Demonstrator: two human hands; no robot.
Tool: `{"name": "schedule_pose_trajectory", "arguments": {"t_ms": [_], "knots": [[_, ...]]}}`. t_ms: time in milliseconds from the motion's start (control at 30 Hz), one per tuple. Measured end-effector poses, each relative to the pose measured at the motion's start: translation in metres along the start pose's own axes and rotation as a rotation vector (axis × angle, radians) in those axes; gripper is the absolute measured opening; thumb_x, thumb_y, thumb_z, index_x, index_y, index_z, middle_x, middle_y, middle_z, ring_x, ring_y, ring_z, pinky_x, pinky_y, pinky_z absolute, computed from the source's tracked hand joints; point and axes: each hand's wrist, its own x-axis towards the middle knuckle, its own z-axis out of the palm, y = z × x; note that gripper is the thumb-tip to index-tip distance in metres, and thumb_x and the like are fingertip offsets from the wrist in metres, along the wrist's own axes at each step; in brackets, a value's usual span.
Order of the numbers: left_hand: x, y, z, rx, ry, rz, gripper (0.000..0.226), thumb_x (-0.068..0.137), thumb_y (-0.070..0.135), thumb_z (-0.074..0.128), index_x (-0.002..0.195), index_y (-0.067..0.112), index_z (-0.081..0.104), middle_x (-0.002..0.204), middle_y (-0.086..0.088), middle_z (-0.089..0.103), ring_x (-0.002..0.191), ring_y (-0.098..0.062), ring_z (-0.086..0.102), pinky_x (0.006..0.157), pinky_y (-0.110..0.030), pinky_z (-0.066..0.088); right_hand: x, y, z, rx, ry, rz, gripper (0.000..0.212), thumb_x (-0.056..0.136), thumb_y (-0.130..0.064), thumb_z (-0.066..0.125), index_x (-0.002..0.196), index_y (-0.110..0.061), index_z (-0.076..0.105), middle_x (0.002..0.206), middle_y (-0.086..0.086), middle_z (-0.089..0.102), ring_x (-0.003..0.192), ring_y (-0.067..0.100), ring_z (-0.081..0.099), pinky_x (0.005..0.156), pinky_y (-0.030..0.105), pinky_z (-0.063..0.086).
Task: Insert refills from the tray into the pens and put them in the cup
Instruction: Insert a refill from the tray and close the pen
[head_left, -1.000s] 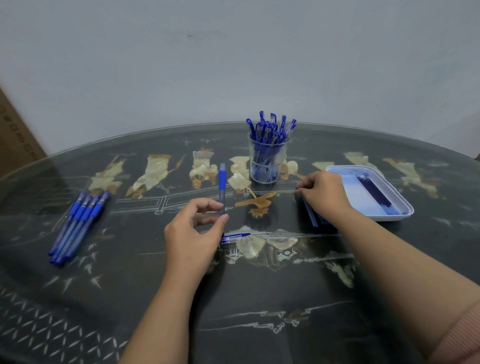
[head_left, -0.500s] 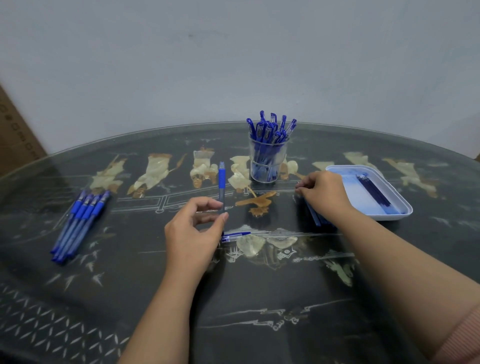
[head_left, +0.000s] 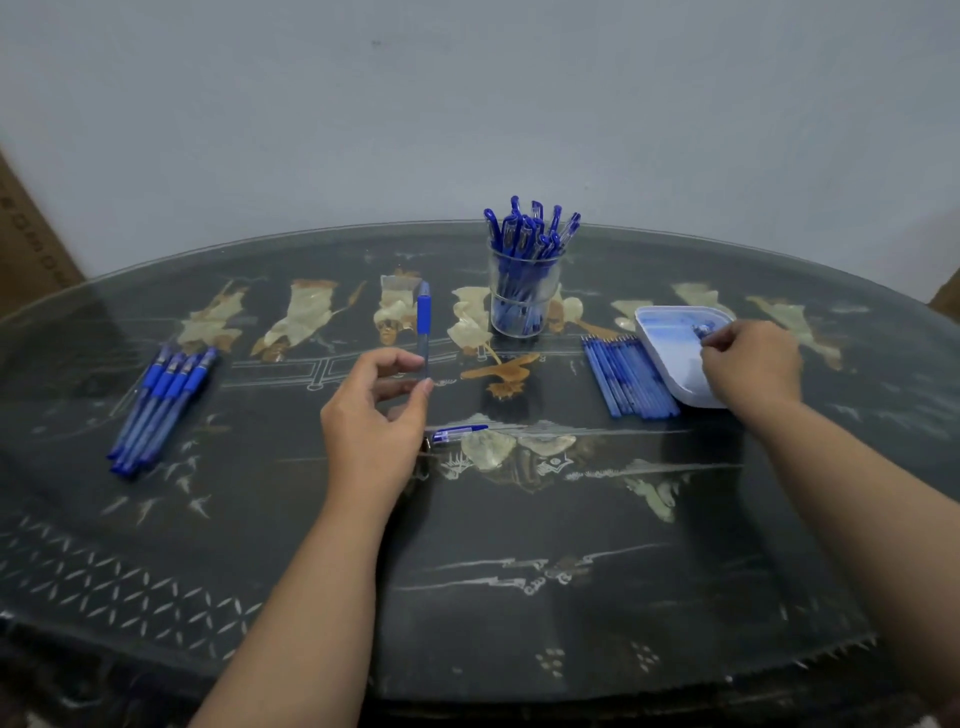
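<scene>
Left grip (head_left: 374, 410) pinching pen (head_left: 423, 332), glass-topped inlaid table (head_left: 519, 613), pale grey wall (head_left: 467, 104)

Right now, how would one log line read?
left hand: holds pen | right hand: at refills in tray | cup: holds pens

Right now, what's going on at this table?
A person is assembling pens. The left hand holds a pen upright by its lower end. The right hand reaches into the white tray and seems to pinch a refill. The cup already holds many pens; four loose pens lie at far left.
</scene>
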Motion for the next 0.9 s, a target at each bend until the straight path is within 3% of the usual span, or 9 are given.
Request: {"name": "schedule_pose_trajectory", "arguments": {"t_ms": [133,367,633,900], "knots": [[-0.001,0.0,0.0,0.024,0.006,0.017,0.03,0.085,0.002,0.071,0.088,0.031,0.06,0.098,0.006,0.068,0.087,-0.007,0.068,0.075,-0.022,0.056,-0.003,0.012,-0.009,-0.146,-0.121,-0.009,0.036,0.085,0.005,0.052,0.111,-0.007,0.073,0.117,0.024,0.064,0.108,0.043,0.056,0.089,0.038,0.046],[0.0,-0.001,0.0,0.041,-0.005,0.028,0.034,0.085,0.003,0.072,0.088,0.035,0.059,0.099,0.007,0.068,0.087,-0.008,0.068,0.076,-0.024,0.057,0.004,0.02,-0.006,-0.1,-0.154,0.042,0.036,0.084,0.002,0.055,0.115,-0.011,0.07,0.121,0.021,0.062,0.113,0.04,0.055,0.09,0.036,0.045],[0.0,0.001,0.001,0.048,-0.02,0.019,0.032,0.085,0.003,0.072,0.089,0.033,0.06,0.098,0.011,0.067,0.084,-0.004,0.067,0.075,-0.026,0.058,0.005,0.021,-0.007,-0.136,-0.154,0.055,0.032,0.083,0.005,0.055,0.105,-0.008,0.074,0.114,0.025,0.063,0.104,0.043,0.058,0.087,0.037,0.047],[0.0,0.002,0.001,0.041,-0.042,0.024,0.033,0.084,0.002,0.072,0.091,0.032,0.06,0.097,0.014,0.067,0.084,-0.002,0.068,0.076,-0.024,0.058,0.006,0.013,-0.005,-0.237,-0.21,0.05,0.023,0.081,0.004,0.054,0.097,0.0,0.071,0.093,0.022,0.063,0.08,0.037,0.054,0.069,0.031,0.041]]}}
